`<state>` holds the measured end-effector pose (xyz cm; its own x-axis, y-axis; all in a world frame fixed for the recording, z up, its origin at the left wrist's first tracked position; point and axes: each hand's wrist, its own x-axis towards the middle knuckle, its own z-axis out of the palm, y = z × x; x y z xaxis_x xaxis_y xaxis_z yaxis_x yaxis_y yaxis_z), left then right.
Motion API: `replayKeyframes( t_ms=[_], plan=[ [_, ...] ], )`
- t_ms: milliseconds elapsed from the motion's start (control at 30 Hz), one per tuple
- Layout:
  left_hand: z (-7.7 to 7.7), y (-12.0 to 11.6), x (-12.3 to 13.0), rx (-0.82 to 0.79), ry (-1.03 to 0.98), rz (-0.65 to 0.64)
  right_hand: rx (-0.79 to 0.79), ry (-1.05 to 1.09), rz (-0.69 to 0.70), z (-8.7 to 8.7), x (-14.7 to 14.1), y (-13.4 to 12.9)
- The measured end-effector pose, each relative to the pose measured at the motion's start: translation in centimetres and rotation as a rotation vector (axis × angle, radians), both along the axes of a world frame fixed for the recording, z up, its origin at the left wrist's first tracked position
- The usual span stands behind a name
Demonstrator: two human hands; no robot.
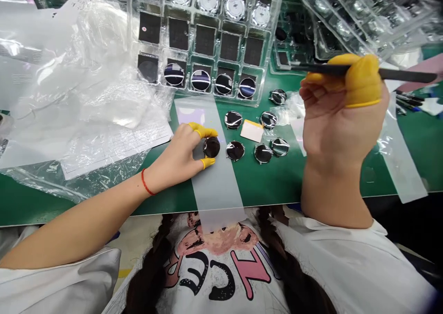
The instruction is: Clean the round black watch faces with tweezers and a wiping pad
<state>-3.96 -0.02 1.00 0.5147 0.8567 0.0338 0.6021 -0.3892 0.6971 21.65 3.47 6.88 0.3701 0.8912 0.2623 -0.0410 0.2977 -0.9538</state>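
Note:
My left hand (188,152), with yellow finger cots, grips a round dark watch face (212,147) by its edges over a translucent strip (221,180). Raised at the right, my right hand (342,106) holds black tweezers (401,74); their tips point left, near the edge of a clear tray. Yellow cots cover its thumb and finger. Between the hands lie several round dark watch faces (235,151) around a small white pad (252,131) with a yellow edge.
A clear compartment tray (221,97) with watch pieces stands at the back. Plastic bags and a printed sheet (117,152) cover the left. Stacked clear trays (363,19), another strip (404,166) and pens are at the right, on a green table (166,196).

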Motion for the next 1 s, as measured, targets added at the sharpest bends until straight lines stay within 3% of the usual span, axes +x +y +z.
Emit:
replayKeyframes(
  t_ms=[100, 200, 333, 467, 600, 700, 767, 933, 1000],
  plan=[
    [0.3, 0.8, 0.2, 0.076, -0.008, 0.049, -0.035, 0.093, -0.12, 1.3, 2.0, 0.9],
    [1.3, 2.7, 2.2, 0.162, -0.037, 0.002, 0.013, 0.181, -0.182, 2.7, 4.1, 1.0],
    [2.4, 5.8, 9.6, 0.218, -0.031, -0.152, 0.157, 0.262, -0.216, 3.5, 5.5, 0.7],
    [1.7, 7.6, 17.9, 0.138, 0.135, -0.12, 0.175, 0.229, -0.285, 3.1, 5.8, 1.3],
    [0.9, 7.9, 21.7, 0.103, 0.307, -0.16, 0.164, 0.217, -0.301, 2.3, 6.2, 2.3],
    [1.5, 8.0, 21.1, 0.109, 0.371, -0.158, 0.176, 0.256, -0.265, 2.1, 6.3, 2.4],
    [2.6, 8.6, 19.2, 0.163, 0.339, -0.124, 0.19, 0.285, -0.242, 2.3, 6.1, 2.1],
    [5.0, 9.7, 10.0, 0.23, 0.213, 0.031, 0.225, 0.257, -0.217, 2.8, 6.6, 1.1],
    [4.8, 9.2, 6.2, 0.212, 0.155, 0.165, 0.202, 0.017, -0.201, 2.7, 7.8, 1.1]
  ],
)
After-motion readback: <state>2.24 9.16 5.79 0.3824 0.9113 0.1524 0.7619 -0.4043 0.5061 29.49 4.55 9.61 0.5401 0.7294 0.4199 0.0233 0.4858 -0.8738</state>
